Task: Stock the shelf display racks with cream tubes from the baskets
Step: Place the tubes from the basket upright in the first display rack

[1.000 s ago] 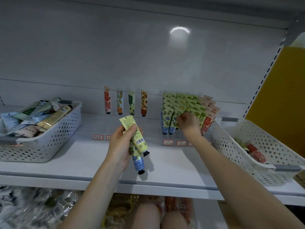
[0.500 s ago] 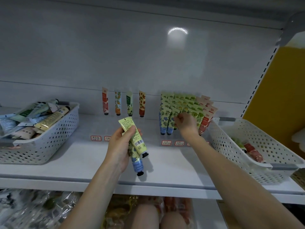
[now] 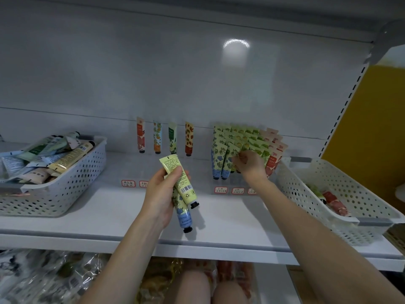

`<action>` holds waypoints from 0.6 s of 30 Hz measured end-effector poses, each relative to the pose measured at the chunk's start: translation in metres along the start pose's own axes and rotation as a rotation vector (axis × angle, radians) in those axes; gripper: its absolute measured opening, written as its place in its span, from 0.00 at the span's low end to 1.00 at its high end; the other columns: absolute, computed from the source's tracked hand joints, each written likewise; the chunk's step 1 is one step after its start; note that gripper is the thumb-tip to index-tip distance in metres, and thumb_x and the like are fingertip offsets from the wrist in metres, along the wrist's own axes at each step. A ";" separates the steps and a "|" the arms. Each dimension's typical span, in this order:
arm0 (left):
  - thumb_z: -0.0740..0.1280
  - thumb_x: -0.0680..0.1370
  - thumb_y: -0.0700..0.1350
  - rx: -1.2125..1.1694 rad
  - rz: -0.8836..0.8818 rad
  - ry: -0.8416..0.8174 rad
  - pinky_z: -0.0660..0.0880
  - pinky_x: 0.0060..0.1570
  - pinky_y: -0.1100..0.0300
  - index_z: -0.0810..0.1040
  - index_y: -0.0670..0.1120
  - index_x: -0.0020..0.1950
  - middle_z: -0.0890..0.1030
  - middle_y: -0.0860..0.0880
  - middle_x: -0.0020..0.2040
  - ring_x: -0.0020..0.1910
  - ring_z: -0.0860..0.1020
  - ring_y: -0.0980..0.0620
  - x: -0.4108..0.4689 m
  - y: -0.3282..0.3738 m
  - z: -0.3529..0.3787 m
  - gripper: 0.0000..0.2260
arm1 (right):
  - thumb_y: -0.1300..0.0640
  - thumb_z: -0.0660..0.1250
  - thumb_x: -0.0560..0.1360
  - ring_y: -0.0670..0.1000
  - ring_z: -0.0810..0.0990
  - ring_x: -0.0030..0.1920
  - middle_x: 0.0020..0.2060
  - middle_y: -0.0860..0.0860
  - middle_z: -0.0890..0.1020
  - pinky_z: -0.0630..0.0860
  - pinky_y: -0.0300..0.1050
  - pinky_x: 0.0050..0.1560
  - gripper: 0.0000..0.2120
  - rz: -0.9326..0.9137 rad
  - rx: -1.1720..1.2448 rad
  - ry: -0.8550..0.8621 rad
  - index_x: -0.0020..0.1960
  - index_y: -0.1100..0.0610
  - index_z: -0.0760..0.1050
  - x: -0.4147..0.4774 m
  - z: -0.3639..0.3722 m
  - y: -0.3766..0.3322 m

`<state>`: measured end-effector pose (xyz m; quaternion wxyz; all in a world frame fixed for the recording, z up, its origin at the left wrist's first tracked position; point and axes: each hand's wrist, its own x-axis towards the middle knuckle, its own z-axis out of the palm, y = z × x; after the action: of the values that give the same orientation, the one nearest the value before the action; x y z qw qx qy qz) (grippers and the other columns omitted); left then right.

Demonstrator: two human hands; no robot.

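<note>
2 cream tubes gripped together in left hand, over the front half of the white shelf, caps pointing down toward the camera. Pale yellow one with barcode on top, blue-and-yellow floral one beneath, black caps on both. Fingers wrapped round the pair.

Further back and to the right, right hand with fingers curled in among the racked tubes; cannot tell whether pinching 1 or only touching. Racked tubes packed caps down in overlapping rows: blue-yellow at left, green in the middle, red-pink at right.

Left of that block, 4 single tubes standing spaced apart against the back panel. Red-bordered price labels along the rack fronts.

On the shelf's left end, left basket heaped with mixed tubes. At the other end, right basket with only a few tubes at its bottom. Wrapped goods on the level below.
</note>
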<state>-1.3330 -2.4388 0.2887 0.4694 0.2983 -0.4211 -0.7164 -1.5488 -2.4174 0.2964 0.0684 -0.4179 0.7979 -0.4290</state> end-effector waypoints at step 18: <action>0.68 0.74 0.47 0.022 0.074 -0.057 0.77 0.37 0.60 0.76 0.42 0.49 0.77 0.49 0.37 0.38 0.77 0.53 -0.015 0.005 0.018 0.09 | 0.59 0.73 0.69 0.42 0.80 0.42 0.41 0.43 0.81 0.78 0.37 0.45 0.10 -0.298 0.325 -0.259 0.47 0.50 0.76 -0.124 0.008 -0.038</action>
<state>-1.3398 -2.4205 0.3023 0.4800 0.2672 -0.4530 -0.7021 -1.4426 -2.3428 0.2884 0.1722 -0.5660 0.6325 -0.4999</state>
